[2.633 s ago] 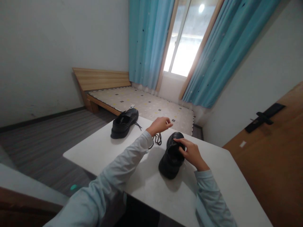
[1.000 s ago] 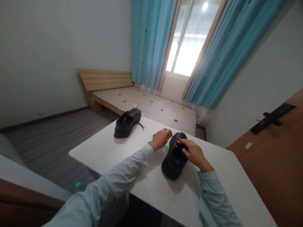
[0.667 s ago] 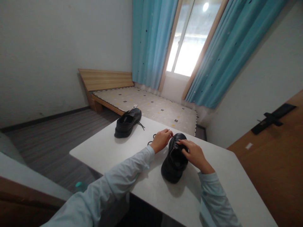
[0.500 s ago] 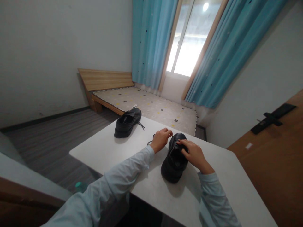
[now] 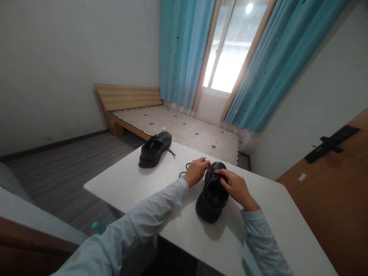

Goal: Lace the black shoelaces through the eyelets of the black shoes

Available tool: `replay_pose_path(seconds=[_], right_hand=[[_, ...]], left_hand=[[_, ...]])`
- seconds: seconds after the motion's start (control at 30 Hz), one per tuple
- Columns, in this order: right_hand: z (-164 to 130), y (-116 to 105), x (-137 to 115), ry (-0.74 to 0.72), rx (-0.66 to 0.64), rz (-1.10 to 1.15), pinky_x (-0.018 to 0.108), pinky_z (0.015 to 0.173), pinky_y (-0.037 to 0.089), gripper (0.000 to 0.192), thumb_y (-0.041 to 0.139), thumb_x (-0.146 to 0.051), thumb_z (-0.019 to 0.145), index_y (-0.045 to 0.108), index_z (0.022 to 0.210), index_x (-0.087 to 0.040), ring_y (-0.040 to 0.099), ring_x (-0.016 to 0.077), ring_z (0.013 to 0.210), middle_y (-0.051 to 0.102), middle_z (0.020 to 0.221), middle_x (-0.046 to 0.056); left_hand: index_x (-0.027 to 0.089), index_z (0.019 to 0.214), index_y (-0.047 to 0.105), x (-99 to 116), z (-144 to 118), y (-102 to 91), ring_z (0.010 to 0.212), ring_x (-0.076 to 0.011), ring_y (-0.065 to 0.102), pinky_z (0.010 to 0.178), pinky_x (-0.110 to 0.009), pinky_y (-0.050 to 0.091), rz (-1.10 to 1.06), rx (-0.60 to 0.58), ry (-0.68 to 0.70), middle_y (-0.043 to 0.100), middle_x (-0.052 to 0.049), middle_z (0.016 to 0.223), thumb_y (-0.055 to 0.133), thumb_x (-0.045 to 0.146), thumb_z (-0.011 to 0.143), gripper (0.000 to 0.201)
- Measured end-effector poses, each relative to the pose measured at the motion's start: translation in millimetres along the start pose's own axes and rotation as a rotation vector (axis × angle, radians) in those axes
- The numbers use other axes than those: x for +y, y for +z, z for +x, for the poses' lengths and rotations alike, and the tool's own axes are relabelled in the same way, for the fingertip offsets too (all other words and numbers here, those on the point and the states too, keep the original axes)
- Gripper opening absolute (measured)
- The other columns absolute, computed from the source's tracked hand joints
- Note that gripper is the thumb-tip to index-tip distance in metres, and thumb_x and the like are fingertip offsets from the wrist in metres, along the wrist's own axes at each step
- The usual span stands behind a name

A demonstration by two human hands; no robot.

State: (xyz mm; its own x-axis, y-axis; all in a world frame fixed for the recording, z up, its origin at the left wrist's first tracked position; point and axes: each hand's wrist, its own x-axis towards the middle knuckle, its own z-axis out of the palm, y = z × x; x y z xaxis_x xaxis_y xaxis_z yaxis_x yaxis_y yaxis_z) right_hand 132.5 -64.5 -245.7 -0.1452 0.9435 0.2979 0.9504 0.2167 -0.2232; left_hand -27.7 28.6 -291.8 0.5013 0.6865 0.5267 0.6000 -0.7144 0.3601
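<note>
Head view: black shoe [image 5: 212, 197] sits on the white table [image 5: 189, 237] directly under both hands, toe pointing away from the person. Left hand [image 5: 196, 171] pinches the lace [image 5: 184, 171] at the toe-side eyelets; right hand [image 5: 235, 188] rests curled on the shoe's upper, fingertips pressed near the same eyelets. Judgement: steadying the upper while drawing the lace evenly should avoid snagging. Second black shoe [image 5: 154, 149] lies well apart, beyond the left hand.
</note>
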Motion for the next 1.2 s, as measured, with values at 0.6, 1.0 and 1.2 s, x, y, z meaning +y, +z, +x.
replay_pose_path(seconds=[0.6,1.0,1.2], right_hand=[[16.2,7.1,-19.5,0.24,0.08,-0.22,0.026,0.064,0.041,0.03,0.048,-0.022,0.083,0.064,0.109,-0.023,0.065,0.0187,0.084,0.068,0.103,0.004],[18.5,8.4,-32.3,0.327,0.075,-0.253,0.026,0.062,0.038,0.026,0.046,-0.02,0.085,0.062,0.105,-0.021,0.066,0.0195,0.081,0.07,0.098,0.006],[20.7,6.1,-29.3,0.404,0.075,-0.221,0.027,0.06,0.036,0.028,0.041,-0.026,0.088,0.066,0.101,-0.025,0.066,0.0203,0.077,0.072,0.088,0.006]], left_hand=[[0.019,0.088,0.062,-0.4,-0.2,7.8,0.078,-0.0133,0.059,0.074,-0.024,0.045,-0.299,0.05,-0.068,0.065,0.0,0.085,0.056,0.025,0.085,0.009],[0.018,0.084,0.066,-5.7,0.6,16.2,0.076,-0.013,0.059,0.075,-0.024,0.045,-0.399,0.102,-0.077,0.064,-0.001,0.081,0.059,0.022,0.083,0.008],[0.018,0.085,0.067,-1.6,-0.3,15.0,0.077,-0.0133,0.062,0.076,-0.025,0.046,-0.455,0.1,-0.107,0.068,0.0,0.081,0.059,0.018,0.082,0.008]])
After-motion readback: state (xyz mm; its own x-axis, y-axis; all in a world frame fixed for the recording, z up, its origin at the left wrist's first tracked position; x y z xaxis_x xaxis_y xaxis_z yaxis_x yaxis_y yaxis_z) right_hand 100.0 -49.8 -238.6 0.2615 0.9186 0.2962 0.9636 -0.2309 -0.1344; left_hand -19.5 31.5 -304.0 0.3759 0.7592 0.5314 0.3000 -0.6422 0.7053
